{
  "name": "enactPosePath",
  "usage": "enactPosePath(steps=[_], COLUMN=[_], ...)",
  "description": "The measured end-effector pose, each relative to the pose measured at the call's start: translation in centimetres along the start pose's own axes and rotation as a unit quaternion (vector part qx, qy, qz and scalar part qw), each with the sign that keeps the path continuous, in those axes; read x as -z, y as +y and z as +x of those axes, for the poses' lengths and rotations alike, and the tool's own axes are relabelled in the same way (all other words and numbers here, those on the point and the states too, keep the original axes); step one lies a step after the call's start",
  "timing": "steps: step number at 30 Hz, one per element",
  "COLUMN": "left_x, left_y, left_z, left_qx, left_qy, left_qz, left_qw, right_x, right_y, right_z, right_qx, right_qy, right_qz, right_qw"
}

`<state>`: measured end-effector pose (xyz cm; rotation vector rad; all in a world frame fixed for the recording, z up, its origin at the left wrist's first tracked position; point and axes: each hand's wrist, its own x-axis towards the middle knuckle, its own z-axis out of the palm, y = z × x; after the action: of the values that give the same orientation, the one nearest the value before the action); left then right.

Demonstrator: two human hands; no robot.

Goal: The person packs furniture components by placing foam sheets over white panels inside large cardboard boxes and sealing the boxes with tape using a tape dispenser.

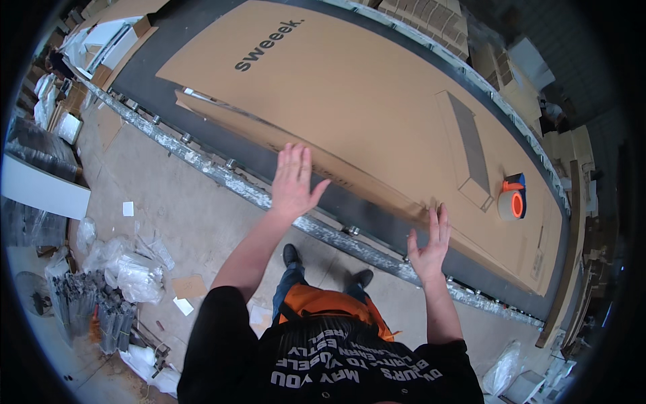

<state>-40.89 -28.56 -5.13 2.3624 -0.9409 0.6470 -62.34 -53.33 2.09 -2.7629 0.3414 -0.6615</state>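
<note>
The person is standing at the near edge of a long conveyor desk [202, 165] with a metal rail along it. Both hands are lying flat on the near side of a very large flat cardboard box [363, 108], fingers spread, gripping nothing. The left hand [294, 182] is pressing on the box's near long edge, where a side flap [269, 138] is sitting slightly proud. The right hand [429, 246] is resting toward the box's right end, close to the same edge.

Judging from this, the box could slide or twist on the dark belt if one hand pushes harder than the other, since neither is holding an edge. The loose flap could also spring up or crease under the left palm.

Farther across, a tape dispenser [513, 200] with an orange core is sitting on top of the box near its right end; a shove could send it rolling off. The box itself is lying closed, so its contents cannot be told. Beyond the far edge, stacked cartons [431, 17] are standing.
</note>
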Motion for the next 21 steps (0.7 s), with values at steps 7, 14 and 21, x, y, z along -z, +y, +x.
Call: enactPosePath(steps=[7,14,21], left_x=[0.8,2.9,1.9], left_y=[-2.6,-9.3,-11.6], left_z=[1.6,4.4,5.4], left_qx=[-0.066,-0.125,-0.203], left_qy=[-0.031,-0.113,-0.058], left_qz=[-0.004,0.008,-0.015], left_qw=[0.997,0.986,0.977], right_x=[-5.6,-9.3,-9.3], right_y=[-4.0,-8.1,-13.4], right_z=[0.5,2.7,12.7], right_qx=[0.185,0.177,0.236], right_qy=[0.033,-0.041,-0.119], right_qz=[-0.015,-0.065,-0.06], right_qw=[0.982,0.981,0.963])
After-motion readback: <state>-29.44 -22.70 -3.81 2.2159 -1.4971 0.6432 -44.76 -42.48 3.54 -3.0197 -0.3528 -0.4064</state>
